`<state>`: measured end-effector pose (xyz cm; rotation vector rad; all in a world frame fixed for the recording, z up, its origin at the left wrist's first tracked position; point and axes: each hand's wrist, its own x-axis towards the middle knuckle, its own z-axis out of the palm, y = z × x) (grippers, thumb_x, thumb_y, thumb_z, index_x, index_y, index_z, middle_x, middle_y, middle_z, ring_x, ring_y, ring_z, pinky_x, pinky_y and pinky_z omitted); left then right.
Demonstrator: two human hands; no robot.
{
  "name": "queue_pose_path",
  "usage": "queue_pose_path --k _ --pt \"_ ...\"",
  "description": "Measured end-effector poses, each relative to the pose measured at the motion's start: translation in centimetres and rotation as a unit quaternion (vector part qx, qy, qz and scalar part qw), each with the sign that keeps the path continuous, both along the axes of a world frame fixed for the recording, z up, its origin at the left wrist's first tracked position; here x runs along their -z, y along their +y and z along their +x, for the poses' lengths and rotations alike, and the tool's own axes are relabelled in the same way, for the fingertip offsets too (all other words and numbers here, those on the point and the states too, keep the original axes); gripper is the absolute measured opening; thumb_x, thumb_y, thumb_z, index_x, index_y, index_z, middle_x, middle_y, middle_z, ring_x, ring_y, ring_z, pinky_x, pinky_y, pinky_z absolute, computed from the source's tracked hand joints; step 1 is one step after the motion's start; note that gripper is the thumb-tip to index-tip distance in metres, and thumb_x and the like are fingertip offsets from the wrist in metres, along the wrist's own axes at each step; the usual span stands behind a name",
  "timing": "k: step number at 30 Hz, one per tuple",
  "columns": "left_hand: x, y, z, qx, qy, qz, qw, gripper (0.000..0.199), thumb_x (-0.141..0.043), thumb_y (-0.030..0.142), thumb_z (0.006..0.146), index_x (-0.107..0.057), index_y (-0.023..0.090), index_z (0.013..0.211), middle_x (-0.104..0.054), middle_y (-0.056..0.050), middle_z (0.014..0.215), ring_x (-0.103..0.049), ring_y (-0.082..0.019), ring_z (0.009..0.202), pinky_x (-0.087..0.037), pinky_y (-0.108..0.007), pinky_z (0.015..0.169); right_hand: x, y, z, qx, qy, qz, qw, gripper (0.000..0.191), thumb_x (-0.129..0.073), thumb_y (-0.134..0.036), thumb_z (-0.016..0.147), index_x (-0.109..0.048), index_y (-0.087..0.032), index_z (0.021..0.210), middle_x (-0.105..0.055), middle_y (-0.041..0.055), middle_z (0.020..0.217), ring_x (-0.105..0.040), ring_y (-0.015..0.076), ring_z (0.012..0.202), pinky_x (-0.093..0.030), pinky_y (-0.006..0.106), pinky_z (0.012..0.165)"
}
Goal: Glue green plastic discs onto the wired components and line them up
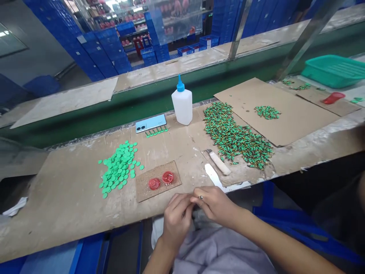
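My left hand and my right hand meet at the table's front edge, with the fingers of both closed in a pinch. A tiny shiny, dark-tipped piece pokes out between my right fingers; its kind is too small to tell. Whatever my left fingertips pinch is hidden. Just beyond my hands lies a cardboard scrap bearing two small red cups. To its left spreads a heap of green discs. Several discs with small upright pieces stand in a row by the phone.
A blue phone and a white squeeze bottle with a blue cap stand at the back. On the right are a white-handled knife, a large pile of small green-and-black figures, a cardboard sheet and a green basket.
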<state>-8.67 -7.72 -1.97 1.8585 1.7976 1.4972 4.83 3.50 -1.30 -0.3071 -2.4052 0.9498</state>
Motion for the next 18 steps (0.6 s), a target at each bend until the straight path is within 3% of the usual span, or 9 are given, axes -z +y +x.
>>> queue_pose_path --k 5,10,18 --pt "-0.7 0.1 -0.1 -0.002 0.006 -0.005 1.0 0.018 -0.06 0.004 0.095 -0.072 0.018 0.097 -0.075 -0.005 0.087 -0.068 -0.017 0.077 -0.057 -0.029 0.071 -0.3 0.3 0.0 0.023 0.034 -0.091 0.995 0.048 -0.029 -0.047 0.112 -0.047 -0.022 0.076 -0.055 -0.0008 0.064 -0.053 0.0137 0.057 -0.036 0.026 0.056" --pt "-0.8 0.1 -0.1 -0.006 -0.003 0.004 1.0 0.016 -0.066 0.004 0.093 -0.073 0.018 0.097 -0.076 -0.005 0.088 -0.07 -0.017 0.079 -0.059 -0.028 0.073 0.2 0.5 0.9 0.104 0.085 -0.14 0.981 0.044 -0.027 -0.035 0.113 -0.047 -0.022 0.076 -0.051 -0.0023 0.065 -0.053 0.011 0.055 -0.042 0.022 0.055" --pt "-0.5 0.1 -0.3 0.002 0.009 -0.012 1.0 0.017 -0.066 0.005 0.093 -0.074 0.018 0.1 -0.077 -0.007 0.091 -0.071 -0.018 0.08 -0.061 -0.03 0.073 0.8 0.1 1.5 0.078 0.09 -0.086 0.989 0.047 -0.028 -0.035 0.113 -0.053 -0.02 0.075 -0.057 0.0007 0.069 -0.055 0.013 0.061 -0.043 0.025 0.059"
